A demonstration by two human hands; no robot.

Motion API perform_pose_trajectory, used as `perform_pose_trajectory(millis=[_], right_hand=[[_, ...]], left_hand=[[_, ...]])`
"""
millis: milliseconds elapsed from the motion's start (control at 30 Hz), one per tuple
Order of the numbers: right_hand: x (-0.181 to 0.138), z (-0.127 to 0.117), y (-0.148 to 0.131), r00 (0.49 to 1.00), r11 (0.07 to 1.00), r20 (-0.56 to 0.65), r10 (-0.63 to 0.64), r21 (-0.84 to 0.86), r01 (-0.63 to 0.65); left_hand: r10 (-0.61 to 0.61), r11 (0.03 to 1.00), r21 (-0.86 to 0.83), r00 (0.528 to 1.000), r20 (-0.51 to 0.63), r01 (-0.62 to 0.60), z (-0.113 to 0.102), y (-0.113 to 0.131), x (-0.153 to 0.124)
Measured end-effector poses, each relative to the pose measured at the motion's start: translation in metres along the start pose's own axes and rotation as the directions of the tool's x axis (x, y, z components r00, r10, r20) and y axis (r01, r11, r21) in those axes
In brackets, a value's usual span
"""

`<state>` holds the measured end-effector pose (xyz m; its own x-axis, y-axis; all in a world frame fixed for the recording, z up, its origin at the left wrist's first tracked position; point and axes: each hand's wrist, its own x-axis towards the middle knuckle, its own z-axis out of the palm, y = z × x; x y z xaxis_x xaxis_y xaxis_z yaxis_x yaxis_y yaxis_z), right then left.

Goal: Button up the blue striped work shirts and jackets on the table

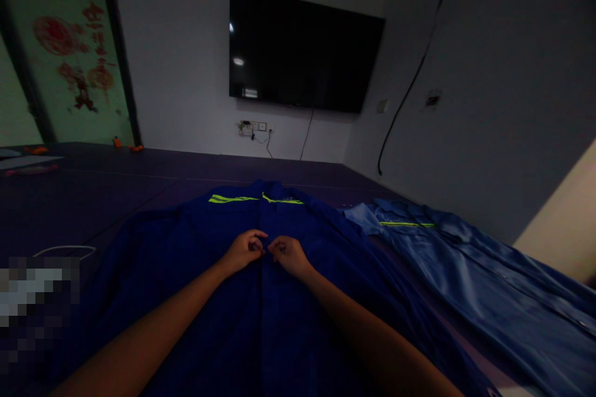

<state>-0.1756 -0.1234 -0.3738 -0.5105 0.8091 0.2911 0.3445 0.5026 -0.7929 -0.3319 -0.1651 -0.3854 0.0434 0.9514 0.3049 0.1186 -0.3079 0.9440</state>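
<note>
1. Dark blue jacket (284, 329): spread on the purple floor (139, 180) directly before the person, collar end away, its front strip (261, 316) running lengthwise beneath and between the hands.

2. Left hand (244, 248): over the chest of the jacket, at the left of the front strip, fingers curled and thumb near the forefinger. Whether cloth is pinched between them cannot be told in this dim light.

3. Right hand (289, 254): opposite the left, fingers bent inward, fingertips near those of the left but apart from them. Its hold, too, cannot be told.

4. Yellow-green bands (233, 199): one on each side of the chest, beyond the hands. The two appear slightly out of line; a front drawn together unevenly would probably leave them so.

5. Likely faults: a loose pinch could let the strip's edge slip; pulling harder with one hand could skew the front and wrinkle the chest. Dark cloth in poor light makes small fastenings easy to miss.

6. Light blue jacket (475, 267): lying at the right, near the dark one. A wide sweep of the right arm might drag the neighbouring sleeve and crease both.
</note>
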Motion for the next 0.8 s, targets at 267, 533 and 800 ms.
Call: perform_pose_trajectory(millis=[267,533,800], right_hand=[[0.006,0.002,0.009,0.999,0.995,0.010,0.045,0.086,-0.045],[0.007,-0.001,0.005,0.994,0.989,0.054,0.098,0.107,-0.103],[0.007,-0.002,-0.004,0.975,0.975,0.074,0.209,0.059,-0.213]], left_hand=[[0.032,0.998,0.058,0.999,0.016,-0.033,0.002,0.000,-0.001],[0.054,0.986,0.156,0.999,0.007,-0.055,0.005,0.002,-0.003],[0.068,0.974,0.220,0.998,-0.018,-0.062,0.006,0.005,-0.005]])
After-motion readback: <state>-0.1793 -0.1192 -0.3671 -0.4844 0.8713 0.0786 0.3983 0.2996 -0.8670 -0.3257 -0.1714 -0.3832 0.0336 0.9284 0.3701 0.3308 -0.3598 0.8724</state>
